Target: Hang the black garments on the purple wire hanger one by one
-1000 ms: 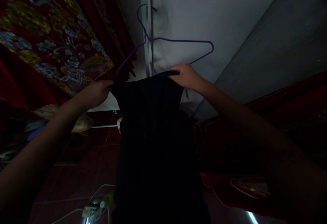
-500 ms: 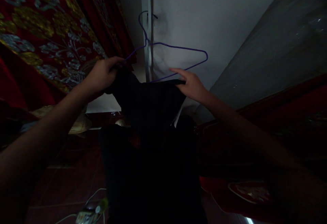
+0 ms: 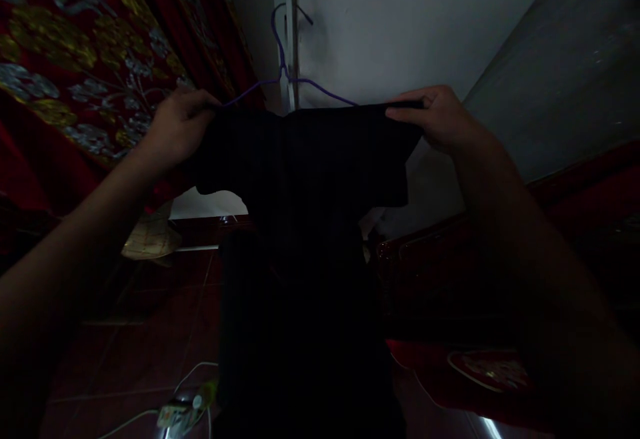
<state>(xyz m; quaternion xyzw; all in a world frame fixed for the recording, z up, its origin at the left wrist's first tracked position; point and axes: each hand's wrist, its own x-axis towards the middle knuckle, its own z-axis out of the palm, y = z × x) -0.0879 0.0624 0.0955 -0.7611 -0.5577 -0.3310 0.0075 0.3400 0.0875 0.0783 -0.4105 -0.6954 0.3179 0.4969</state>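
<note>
A black short-sleeved shirt [image 3: 315, 159] hangs spread out on a purple hanger [image 3: 283, 59], whose hook and upper arms show above the cloth. The hanger's lower part is hidden inside the shirt. My left hand [image 3: 181, 122] is closed on the shirt's left shoulder, where the hanger arm goes under the fabric. On the other side my right hand [image 3: 440, 117] pinches the right shoulder edge between thumb and fingers. The garment's lower part merges with dark shapes below.
The hanger's hook is at a narrow upright metal bar [image 3: 291, 32] before a pale wall [image 3: 370, 25]. Red curtains [image 3: 85, 45] with gold and silver patterns hang left. On the tiled floor [image 3: 150, 322] lie a power strip [image 3: 173, 416] and cords. A woven hat-like object [image 3: 150, 237] is at lower left.
My right hand has moved right and up, drawing the shirt over the hanger's right arm, which was bare before. The left hand has shifted slightly left and up with its shoulder.
</note>
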